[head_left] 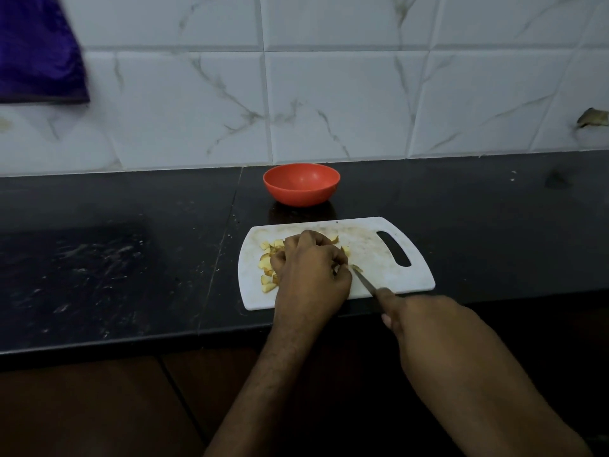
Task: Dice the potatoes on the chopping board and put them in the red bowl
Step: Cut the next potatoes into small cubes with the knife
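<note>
left hand (pixel 308 268) curled on potato pieces (pixel 267 263) mid chopping board (pixel 379 255) | right hand (pixel 393 313) grasps knife (pixel 362 281) | risk: blade beside fingertips, could nick | red bowl (pixel 301 184) behind board, empty

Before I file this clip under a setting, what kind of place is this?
Most likely a home kitchen: a dark stone counter under a marble-pattern tiled wall, with a white chopping board of potato pieces and a red bowl.
</note>
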A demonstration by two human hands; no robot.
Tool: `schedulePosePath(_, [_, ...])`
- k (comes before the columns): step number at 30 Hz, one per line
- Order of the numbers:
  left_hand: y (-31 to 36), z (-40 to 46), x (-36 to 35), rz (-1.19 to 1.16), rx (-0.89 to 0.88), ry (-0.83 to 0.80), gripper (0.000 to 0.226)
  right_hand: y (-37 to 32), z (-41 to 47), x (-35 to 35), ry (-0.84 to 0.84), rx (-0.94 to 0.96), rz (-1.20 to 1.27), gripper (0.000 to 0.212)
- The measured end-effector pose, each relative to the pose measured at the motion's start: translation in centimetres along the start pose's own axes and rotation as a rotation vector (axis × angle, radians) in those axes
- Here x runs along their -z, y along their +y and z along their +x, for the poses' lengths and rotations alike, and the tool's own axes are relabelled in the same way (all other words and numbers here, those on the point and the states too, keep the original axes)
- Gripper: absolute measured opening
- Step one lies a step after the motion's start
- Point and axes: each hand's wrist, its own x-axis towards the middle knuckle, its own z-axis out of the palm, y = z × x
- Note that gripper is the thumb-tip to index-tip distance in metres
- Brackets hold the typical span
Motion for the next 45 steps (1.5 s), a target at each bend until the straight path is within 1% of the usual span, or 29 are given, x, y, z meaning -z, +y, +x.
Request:
schedulePosePath(2, [-0.1,0.0,0.1,-0.01,-0.001,-0.001,0.016,0.0,-1.0,0.3,-0.054,-0.03,0.039,0.052])
schedulePosePath(3, [-0.2,0.1,0.0,-0.018,-0.003,-0.006,0.017,0.2,-1.4,0.4,-0.054,-0.038,0.052,0.053])
schedulePosePath(6, [-0.3,0.1,0.0,-0.051,-0.011,-0.029,0.02,0.8,-2.1,0.2,0.065,-0.033,0.081,0.044])
schedulePosePath(12, [0.0,0.1,0.2,-0.048,-0.005,-0.045,0.02,1.9,-0.7,0.0,0.147,-0.071,0.086,0.024])
schedulePosePath(16, [-0.1,0.2,0.1,-0.051,0.005,-0.016,0.016,2.3,-0.5,0.5,0.21,-0.122,0.119,0.026])
schedulePosePath(18, [-0.2,0.2,0.0,-0.054,0.028,0.006,0.011,2.5,-0.8,0.7,0.23,-0.123,0.131,0.023])
schedulePosePath(20, [-0.3,0.2,-0.2,-0.048,0.042,0.028,0.007,2.4,-1.1,0.7,0.222,-0.116,0.134,0.018])
schedulePosePath(22, [-0.2,0.1,-0.4,-0.023,0.038,0.041,0.009,2.3,-1.2,0.7,0.214,-0.116,0.146,0.019])
schedulePosePath(27, [0.0,0.0,-0.2,-0.01,-0.001,-0.012,0.025,1.8,-1.6,1.3,0.186,-0.101,0.236,0.035])
schedulePosePath(30, [-0.1,0.0,-0.1,0.022,-0.021,-0.035,0.016,1.9,-1.5,1.6,0.176,-0.094,0.242,0.036])
schedulePosePath(32, [0.0,0.0,0.0,-0.001,-0.024,-0.046,0.01,2.0,-1.5,1.7,0.167,-0.103,0.236,0.036])
schedulePosePath(35, [-0.2,0.2,0.3,-0.048,-0.013,-0.069,0.011,2.0,-1.5,1.5,0.16,-0.099,0.246,0.037])
schedulePosePath(39, [-0.4,0.2,0.6,-0.078,0.03,-0.079,0.02,2.0,-1.6,0.8,0.132,-0.079,0.259,0.034])
schedulePosePath(42, [-0.4,0.1,0.8,-0.119,0.066,-0.062,0.013,2.2,-1.5,0.7,0.147,-0.075,0.274,0.03])
schedulePosePath(45, [-0.3,0.3,0.9,-0.133,0.076,-0.07,0.004,2.0,-1.4,0.7,0.143,-0.054,0.271,0.031])
